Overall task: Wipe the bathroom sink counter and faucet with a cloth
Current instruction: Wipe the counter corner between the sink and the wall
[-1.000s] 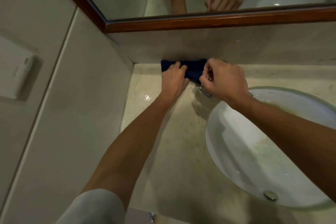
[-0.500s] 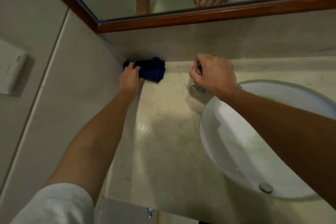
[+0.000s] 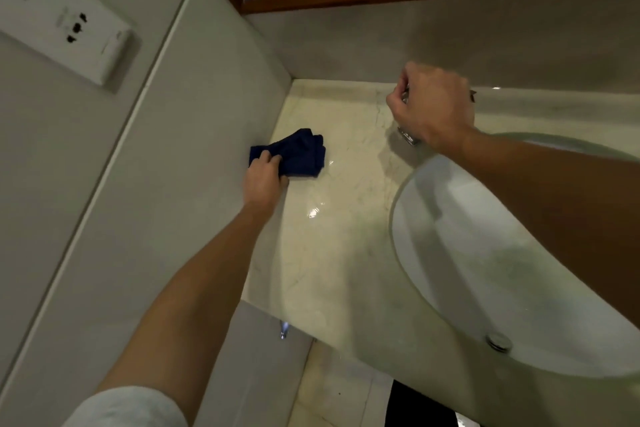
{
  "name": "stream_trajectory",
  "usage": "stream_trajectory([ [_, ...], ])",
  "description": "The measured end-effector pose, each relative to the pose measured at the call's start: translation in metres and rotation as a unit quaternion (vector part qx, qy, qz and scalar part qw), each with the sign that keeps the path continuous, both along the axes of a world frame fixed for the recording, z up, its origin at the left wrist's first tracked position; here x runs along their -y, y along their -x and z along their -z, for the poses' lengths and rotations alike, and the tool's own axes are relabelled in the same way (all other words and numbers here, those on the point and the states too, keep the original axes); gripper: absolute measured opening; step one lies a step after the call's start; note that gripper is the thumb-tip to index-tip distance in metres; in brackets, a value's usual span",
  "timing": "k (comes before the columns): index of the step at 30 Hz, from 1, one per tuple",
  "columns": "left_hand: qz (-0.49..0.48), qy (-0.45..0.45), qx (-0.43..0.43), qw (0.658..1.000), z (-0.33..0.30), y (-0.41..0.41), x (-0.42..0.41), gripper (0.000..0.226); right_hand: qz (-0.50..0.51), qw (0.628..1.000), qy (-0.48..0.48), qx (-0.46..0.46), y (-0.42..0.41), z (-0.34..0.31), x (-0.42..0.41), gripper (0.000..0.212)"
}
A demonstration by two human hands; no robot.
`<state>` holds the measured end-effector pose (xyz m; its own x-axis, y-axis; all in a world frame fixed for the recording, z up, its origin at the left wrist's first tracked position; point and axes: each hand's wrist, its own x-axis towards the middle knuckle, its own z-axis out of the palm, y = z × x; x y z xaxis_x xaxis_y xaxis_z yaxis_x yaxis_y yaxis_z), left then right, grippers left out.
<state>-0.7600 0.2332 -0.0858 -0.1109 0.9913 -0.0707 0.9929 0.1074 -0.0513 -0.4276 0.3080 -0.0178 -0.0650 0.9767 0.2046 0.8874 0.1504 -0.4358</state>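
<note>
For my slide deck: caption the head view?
Left hand wipes counter with blue cloth; right hand grips faucet.

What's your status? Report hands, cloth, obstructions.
Left hand grips dark blue folded cloth on cream marble counter by side wall. Right hand grips chrome faucet. Nothing blocking.

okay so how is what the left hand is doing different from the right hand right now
The left hand grips the dark blue cloth on the counter, beside the side wall. The right hand is curled round the chrome faucet, near the back wall by the basin. The left holds something soft and folded, the right hard metal. Both are closed on something.
</note>
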Motion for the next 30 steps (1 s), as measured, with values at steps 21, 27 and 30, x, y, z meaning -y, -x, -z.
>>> stream_trajectory([
  [21,-0.27,0.001,0.18,0.946,0.008,-0.164,0.245,0.028,-0.031,0.999,0.009,0.024,-0.001,-0.007,0.006,0.032],
  [27,-0.203,0.03,0.203,0.957,0.015,-0.291,0.274,0.029,-0.025,0.999,0.005,0.034,0.0,-0.01,0.011,0.032],
  [30,-0.14,0.037,0.258,0.955,0.013,-0.331,0.277,0.025,-0.026,0.999,0.004,0.03,-0.002,-0.012,0.014,0.031],
])
